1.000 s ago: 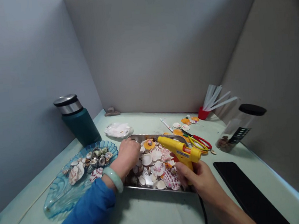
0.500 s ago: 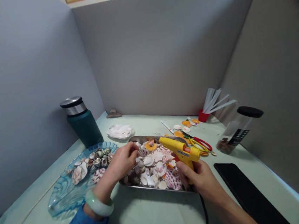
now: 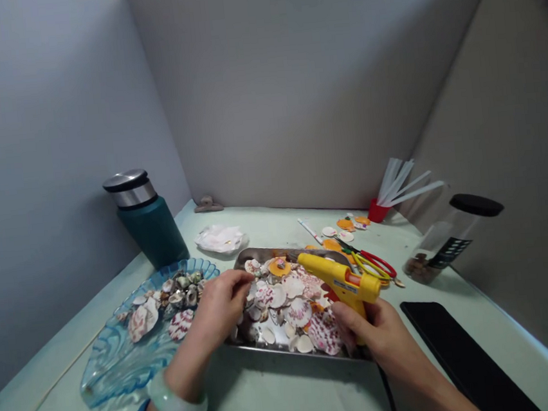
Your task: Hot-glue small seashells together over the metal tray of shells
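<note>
Head view: the right hand (image 3: 381,337) is clenched around the grip of a yellow glue gun (image 3: 342,280), held above the right end of the metal tray (image 3: 268,347). The gun's long axis is laid slantwise over the tray, nozzle pointed toward the tray's far left. The left hand (image 3: 220,304) is curled at the tray's left edge, fingertips drawn together on the shells (image 3: 288,301); whether one is pinched cannot be told. A blue glass dish (image 3: 110,370) is set just left of the tray.

The left hand (image 3: 222,301) reaches far and rightward from the near left, wrist bent, fingers pinched together. The right hand (image 3: 378,334), near right, is curled in a closed grip.
</note>
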